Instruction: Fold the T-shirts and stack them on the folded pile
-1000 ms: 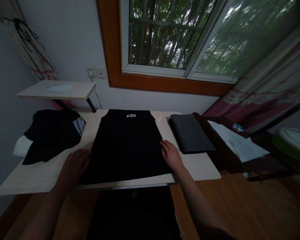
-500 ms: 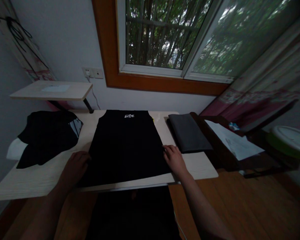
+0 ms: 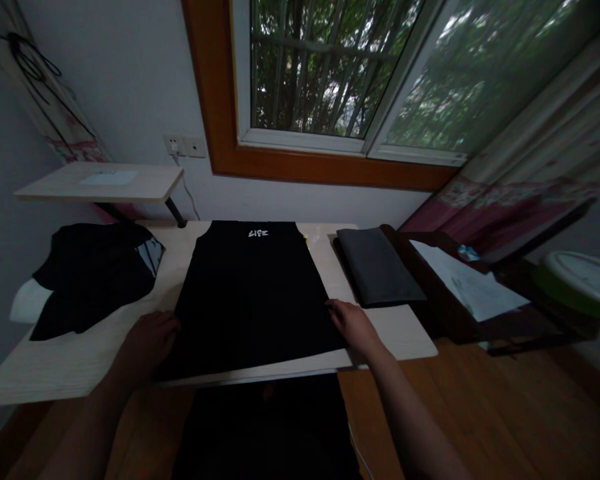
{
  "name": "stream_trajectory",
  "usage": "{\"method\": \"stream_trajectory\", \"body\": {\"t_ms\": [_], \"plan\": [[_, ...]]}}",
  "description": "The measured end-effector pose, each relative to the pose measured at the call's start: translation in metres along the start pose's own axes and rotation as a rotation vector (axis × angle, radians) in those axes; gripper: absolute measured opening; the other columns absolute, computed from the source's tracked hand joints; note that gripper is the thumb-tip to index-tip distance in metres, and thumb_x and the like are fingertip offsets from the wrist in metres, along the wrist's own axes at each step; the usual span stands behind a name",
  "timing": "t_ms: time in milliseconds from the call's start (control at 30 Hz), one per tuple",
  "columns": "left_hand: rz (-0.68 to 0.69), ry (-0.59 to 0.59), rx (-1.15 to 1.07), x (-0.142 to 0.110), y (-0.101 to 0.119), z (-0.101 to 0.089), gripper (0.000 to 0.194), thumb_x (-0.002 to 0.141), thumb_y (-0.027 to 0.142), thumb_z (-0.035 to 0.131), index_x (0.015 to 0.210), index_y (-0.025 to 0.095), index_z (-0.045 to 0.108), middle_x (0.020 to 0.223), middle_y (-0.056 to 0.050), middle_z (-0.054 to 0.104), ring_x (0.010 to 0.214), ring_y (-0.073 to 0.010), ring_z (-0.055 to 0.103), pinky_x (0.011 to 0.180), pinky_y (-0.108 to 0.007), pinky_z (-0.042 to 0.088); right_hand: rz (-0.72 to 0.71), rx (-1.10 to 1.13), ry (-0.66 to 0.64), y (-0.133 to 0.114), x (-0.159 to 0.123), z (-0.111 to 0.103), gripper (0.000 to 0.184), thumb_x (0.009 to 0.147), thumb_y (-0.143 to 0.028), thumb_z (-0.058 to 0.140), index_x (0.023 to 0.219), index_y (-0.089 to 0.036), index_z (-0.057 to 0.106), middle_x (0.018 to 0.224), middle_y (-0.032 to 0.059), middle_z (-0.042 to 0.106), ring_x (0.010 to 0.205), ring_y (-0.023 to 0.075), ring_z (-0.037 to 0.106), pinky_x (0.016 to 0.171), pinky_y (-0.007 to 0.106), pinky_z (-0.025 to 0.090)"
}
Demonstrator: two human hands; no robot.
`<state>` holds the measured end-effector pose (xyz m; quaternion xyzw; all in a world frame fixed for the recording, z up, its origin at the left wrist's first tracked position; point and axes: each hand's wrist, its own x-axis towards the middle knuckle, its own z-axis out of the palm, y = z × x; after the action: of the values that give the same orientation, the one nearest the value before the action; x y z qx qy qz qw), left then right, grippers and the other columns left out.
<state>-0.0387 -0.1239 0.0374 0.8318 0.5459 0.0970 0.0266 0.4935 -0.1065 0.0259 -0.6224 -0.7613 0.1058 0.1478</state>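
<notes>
A black sleeveless-looking shirt [image 3: 253, 300] lies flat on the pale wooden table [image 3: 400, 333], with small white lettering near its far end. My left hand [image 3: 153, 340] is at the shirt's left edge, fingers curled and closed on the cloth, though its fingertips are dark and partly hidden. At the opposite edge, my right hand [image 3: 353, 323] pinches the fabric between thumb and fingers. The shirt's near hem runs close to the table's front edge.
Left of the shirt lies a crumpled black garment [image 3: 95, 277] with a grey patch, beneath a small raised shelf [image 3: 100, 181]. A dark grey folder-like item [image 3: 380, 267] rests on the right. Beyond it are paper sheets [image 3: 465, 280] and a lidded green tub [image 3: 580, 283].
Both hands have slid slightly toward me along the shirt's side edges. The right fingers are drawn closer together. The shirt lies nearly as before.
</notes>
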Motion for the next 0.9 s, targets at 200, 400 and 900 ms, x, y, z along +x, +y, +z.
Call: {"method": "stream_trajectory", "body": {"t_ms": [200,400,900], "plan": [[0.034,-0.042,0.073,0.000,-0.004,-0.006,0.026,0.086,0.017,0.048,0.073,0.024,0.069,0.083,-0.007,0.072,0.085,-0.0257,0.066,0.084,-0.043,0.048,0.069,0.154,-0.139,0.008,-0.006,-0.019,0.029,0.091,-0.023,0.052,0.115,-0.026,0.068,0.094,0.0035,0.077,0.084,0.0211,0.073,0.073,0.029,0.051],[-0.008,0.014,0.091,0.024,0.013,-0.006,0.027,0.088,0.021,0.047,0.076,0.024,0.071,0.083,-0.007,0.073,0.086,-0.0267,0.066,0.083,-0.044,0.051,0.027,0.087,-0.020,-0.017,0.015,-0.021,0.031,0.093,-0.028,0.054,0.120,-0.022,0.069,0.090,0.0064,0.073,0.090,0.0242,0.069,0.084,0.035,0.052],[-0.149,0.133,0.067,0.137,0.107,0.054,0.054,0.102,0.033,0.036,0.152,0.015,0.047,0.163,-0.014,0.039,0.153,-0.0312,0.031,0.124,-0.058,0.026,-0.170,0.006,0.083,-0.157,0.114,0.078,0.054,0.106,-0.038,0.041,0.152,-0.010,0.047,0.164,0.0144,0.036,0.155,0.0259,0.028,0.127,0.047,0.021]]}}
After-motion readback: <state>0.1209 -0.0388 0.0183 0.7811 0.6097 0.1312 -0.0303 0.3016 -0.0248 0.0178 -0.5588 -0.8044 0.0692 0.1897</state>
